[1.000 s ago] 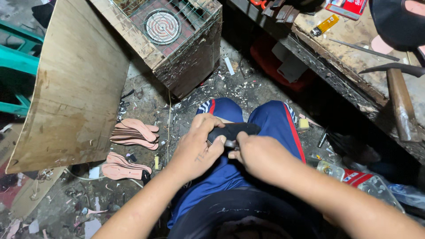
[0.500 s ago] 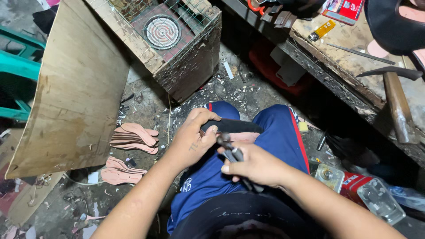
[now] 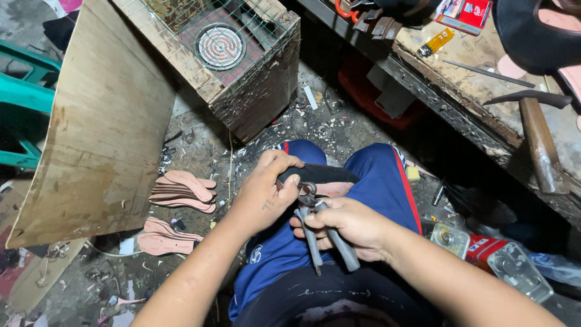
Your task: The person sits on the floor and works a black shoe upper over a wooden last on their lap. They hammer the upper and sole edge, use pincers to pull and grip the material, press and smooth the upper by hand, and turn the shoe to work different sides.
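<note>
I am sitting low with my knees apart, in blue trousers [image 3: 375,181] with a red side stripe, and I am holding a dark shoe piece [image 3: 321,174] over my lap. My left hand [image 3: 266,194] is clenching around its near end, thumb pressing on top. My right hand [image 3: 345,227] is gripping a pair of pincers [image 3: 321,233] by their 2 grey handles, fingers wrapped tight, and the tool's head is touching the edge of the dark piece just beside my left thumb. I cannot tell whether the nose is actually biting the material or only resting against it, as my fingers are covering that spot.

On the littered floor to my left, 2 small stacks of pink insoles [image 3: 181,191] are lying near a leaning plywood board [image 3: 103,133]. Behind them a wooden box [image 3: 242,66] with a round heating coil under wire mesh is standing. To my right, a hammer [image 3: 538,139] is resting on a worn workbench [image 3: 460,79], well apart from my hands, and a yellow lighter [image 3: 436,42] is lying farther back on the same bench.
</note>
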`<action>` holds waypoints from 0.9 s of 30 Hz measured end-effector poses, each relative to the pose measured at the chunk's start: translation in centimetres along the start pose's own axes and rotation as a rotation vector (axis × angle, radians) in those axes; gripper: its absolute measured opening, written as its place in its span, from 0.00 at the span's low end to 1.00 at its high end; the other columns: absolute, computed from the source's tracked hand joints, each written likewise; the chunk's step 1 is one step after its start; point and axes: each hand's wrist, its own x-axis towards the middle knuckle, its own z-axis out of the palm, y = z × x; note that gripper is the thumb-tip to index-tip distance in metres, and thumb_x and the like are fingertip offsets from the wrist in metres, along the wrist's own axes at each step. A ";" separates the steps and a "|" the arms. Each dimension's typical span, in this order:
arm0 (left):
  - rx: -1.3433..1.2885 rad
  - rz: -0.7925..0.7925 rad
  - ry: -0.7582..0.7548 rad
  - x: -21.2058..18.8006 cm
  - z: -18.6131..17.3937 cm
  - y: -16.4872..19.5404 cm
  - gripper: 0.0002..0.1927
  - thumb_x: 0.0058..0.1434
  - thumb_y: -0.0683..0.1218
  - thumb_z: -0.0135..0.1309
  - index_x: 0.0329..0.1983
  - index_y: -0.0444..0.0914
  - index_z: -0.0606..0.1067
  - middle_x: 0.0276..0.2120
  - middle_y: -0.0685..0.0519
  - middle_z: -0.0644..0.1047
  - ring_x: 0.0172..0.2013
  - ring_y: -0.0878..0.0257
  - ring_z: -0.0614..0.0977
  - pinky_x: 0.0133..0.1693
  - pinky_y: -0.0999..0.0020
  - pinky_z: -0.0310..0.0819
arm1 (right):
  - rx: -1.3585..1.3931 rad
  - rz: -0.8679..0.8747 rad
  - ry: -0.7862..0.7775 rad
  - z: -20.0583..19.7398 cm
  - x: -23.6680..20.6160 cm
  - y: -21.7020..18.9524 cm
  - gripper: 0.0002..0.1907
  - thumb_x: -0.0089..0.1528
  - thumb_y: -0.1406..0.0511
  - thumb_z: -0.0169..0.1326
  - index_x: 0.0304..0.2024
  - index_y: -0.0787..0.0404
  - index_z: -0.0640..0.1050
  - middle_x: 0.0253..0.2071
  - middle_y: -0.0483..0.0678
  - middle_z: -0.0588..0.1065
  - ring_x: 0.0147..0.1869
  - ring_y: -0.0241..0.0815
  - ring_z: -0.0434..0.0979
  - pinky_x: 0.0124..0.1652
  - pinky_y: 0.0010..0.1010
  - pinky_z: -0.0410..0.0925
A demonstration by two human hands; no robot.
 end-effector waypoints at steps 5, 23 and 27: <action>0.043 0.033 -0.019 -0.1 -0.1 -0.1 0.14 0.60 0.45 0.54 0.50 0.42 0.75 0.50 0.48 0.73 0.49 0.49 0.81 0.48 0.59 0.76 | 0.054 -0.078 -0.117 0.7 -1.2 -1.1 0.15 0.63 0.66 0.51 0.51 0.66 0.73 0.33 0.50 0.77 0.27 0.39 0.79 0.29 0.37 0.78; -0.443 -0.186 0.022 -0.3 0.5 -4.8 0.14 0.64 0.44 0.52 0.52 0.36 0.74 0.44 0.50 0.76 0.40 0.62 0.77 0.44 0.68 0.73 | -1.408 -0.348 0.442 -3.9 -4.6 2.8 0.35 0.57 0.58 0.59 0.66 0.53 0.69 0.48 0.53 0.74 0.52 0.54 0.76 0.51 0.41 0.69; -0.392 -0.028 0.100 -0.8 1.4 -6.7 0.12 0.68 0.42 0.50 0.53 0.35 0.76 0.47 0.50 0.78 0.48 0.66 0.78 0.52 0.71 0.70 | -1.497 -0.178 0.480 -6.7 -8.1 5.5 0.36 0.56 0.58 0.61 0.67 0.50 0.68 0.51 0.49 0.71 0.52 0.51 0.76 0.50 0.36 0.69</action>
